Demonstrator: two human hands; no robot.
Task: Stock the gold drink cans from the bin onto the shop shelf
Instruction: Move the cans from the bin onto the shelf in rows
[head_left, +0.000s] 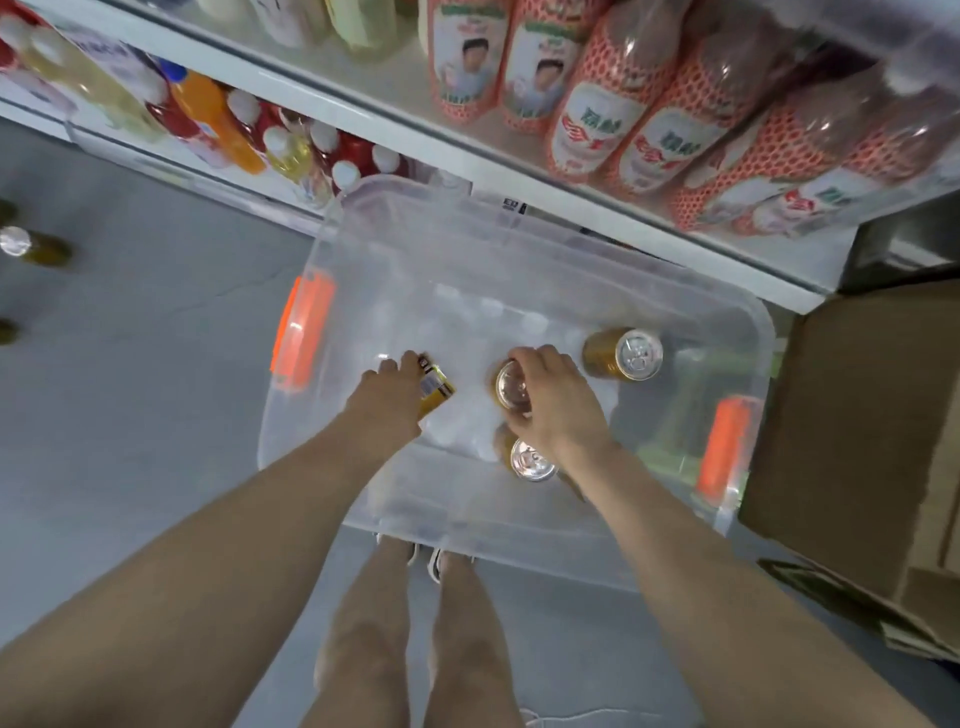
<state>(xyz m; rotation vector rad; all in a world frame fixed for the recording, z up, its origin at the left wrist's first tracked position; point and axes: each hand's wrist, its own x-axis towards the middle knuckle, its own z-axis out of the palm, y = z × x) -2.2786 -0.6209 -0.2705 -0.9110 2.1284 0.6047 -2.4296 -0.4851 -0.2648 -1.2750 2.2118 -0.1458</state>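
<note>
A clear plastic bin (519, 244) with orange latches stands on the floor below the shop shelf (467, 156). Both hands reach down into it. My left hand (387, 400) grips a gold can (435, 388) with its barcode side showing. My right hand (558, 400) curls over the top of a second gold can (509, 387). A third gold can (527, 460) stands just below my right wrist. Another gold can (621, 354) lies on its side toward the bin's right end.
Red-netted bottles (649, 119) fill the shelf above; orange, yellow and red bottles (249, 130) sit on the lower shelf at left. A cardboard box (872, 415) stands right of the bin. Bottles (31, 249) stand on the grey floor at far left. My legs are below the bin.
</note>
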